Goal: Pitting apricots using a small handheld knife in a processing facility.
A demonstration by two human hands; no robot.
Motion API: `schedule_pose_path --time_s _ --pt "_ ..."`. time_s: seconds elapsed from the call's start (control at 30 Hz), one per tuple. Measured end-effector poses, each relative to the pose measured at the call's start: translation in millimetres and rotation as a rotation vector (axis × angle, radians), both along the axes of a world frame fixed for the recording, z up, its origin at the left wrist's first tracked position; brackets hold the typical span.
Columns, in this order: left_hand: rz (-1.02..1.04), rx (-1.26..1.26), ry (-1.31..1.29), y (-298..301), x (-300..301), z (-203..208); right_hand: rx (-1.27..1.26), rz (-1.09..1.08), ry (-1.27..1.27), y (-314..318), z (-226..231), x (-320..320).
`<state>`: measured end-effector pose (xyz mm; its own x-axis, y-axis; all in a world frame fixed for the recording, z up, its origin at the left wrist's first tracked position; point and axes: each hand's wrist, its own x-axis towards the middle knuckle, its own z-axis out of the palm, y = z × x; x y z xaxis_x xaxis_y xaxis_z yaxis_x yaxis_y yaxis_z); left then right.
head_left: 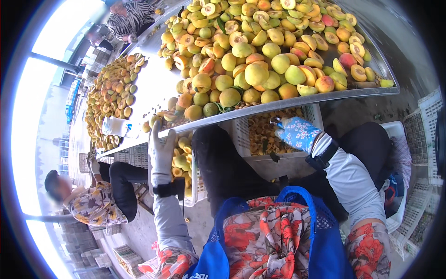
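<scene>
Crumpled floral top (265, 237) and blue apron (332, 249) nearest; white-gloved left hand (161, 151) has fingers spread at the table (297, 100) edge beside fruit (146, 127), contact unclear, blue-gloved right hand (297, 133) curled around a small tool (277, 122), type unclear, above a lattice crate (318, 116). Best keep pressure light, fingertips clear of the tool. Smooth, round yellow-green fruit and moist-looking, hollowed halves (237, 39) heap on shiny metal.

Left of the left hand (161, 153) sits a co-worker (100, 204) in a yellow floral shirt; farther off stands a blue vehicle (72, 101), perhaps a truck. Plastic lattice crates (416, 135) stand well right of the right hand (297, 133).
</scene>
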<state>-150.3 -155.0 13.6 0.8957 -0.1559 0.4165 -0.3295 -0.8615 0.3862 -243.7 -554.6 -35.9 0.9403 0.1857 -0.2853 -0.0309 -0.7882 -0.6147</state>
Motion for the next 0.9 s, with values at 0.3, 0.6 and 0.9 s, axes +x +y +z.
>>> schedule_pose_path --time_s 0.3,0.6,0.9 --pt "-0.120 0.310 0.076 -109 130 -11 0.192 0.080 -0.035 13 21 0" --pt "-0.577 -0.095 0.217 -156 40 36 0.803 -0.216 -0.361 22 42 16" --pt "-0.748 -0.259 0.315 -173 -7 34 0.951 -0.171 -0.449 30 35 31"
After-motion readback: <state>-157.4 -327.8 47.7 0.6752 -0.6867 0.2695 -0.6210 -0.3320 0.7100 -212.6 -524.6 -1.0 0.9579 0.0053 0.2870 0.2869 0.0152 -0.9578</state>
